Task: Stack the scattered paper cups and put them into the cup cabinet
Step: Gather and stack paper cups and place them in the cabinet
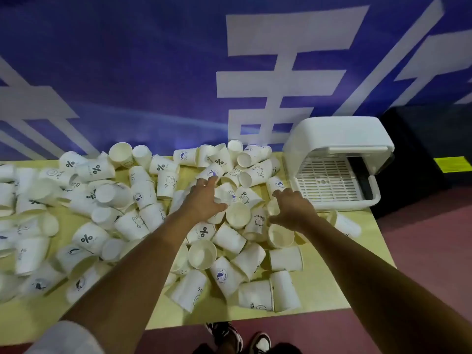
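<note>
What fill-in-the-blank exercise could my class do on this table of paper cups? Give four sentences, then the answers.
1. Paper cups cover the table; the cup cabinet stands at its ____ end.
2. The cabinet's slatted tray holds ____ cups.
3. The wall behind the table is ____ with white characters.
4. Of the left hand and right hand, the ____ is nearer the cabinet.

Missing words: right; no; blue; right

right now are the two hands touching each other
Apart. The head view shows the left hand and the right hand with a paper cup, mouth up, plainly visible in the gap between them.
</note>
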Tool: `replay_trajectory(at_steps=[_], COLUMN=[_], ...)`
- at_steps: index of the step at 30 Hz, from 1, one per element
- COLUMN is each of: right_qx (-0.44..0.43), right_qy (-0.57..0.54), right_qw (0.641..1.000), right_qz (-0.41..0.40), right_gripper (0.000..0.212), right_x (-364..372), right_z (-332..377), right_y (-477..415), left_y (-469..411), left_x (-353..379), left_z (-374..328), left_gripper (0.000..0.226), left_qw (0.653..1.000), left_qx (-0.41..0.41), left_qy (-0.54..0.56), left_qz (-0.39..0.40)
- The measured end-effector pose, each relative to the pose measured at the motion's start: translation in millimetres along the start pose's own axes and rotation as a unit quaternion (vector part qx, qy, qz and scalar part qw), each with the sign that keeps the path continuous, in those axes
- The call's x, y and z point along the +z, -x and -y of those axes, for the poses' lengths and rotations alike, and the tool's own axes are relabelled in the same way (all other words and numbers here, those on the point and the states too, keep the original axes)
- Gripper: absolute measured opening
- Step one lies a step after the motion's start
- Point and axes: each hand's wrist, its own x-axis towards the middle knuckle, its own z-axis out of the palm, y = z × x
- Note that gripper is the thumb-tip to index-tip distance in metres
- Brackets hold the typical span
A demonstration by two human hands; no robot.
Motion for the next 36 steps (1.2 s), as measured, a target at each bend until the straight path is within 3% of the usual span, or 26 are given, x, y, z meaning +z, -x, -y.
replay_trajectory(at_steps=[7, 18, 25, 31, 36], right_qx=[0.06, 0.038, -0.008, -0.041, -0.043], right_qy=[-0.015, -0.013, -0.03, -0.086, -0.13], right_qw=[0.998, 0.999, 0.999, 0.995, 0.99], right_qz=[0.002, 0.007, 0.041, 0.011, -0.035], right_gripper=[0.083, 0.066, 0.071, 0.075, 0.077], right_x=[17, 32, -16, -68, -100], right_z=[-4, -9, -25, -60, -91], right_y=[-15, -39, -35, -27, -23], left_y=[-24, -22, -12, -14, -18], left_x=[18, 26, 4, 5, 23], left_z=[7, 11, -26, -72, -105], left_gripper=[0.093, 0.091, 0.089, 0.091, 0.09], left_qw=[1.0, 0.996, 0.991, 0.984, 0.985], left_qx=[-0.005, -0.037, -0.037, -0.009, 0.022], left_qy=[0.002, 0.068, 0.104, 0.134, 0.141], left_qz=[-0.001, -0.046, -0.08, -0.115, -0.098])
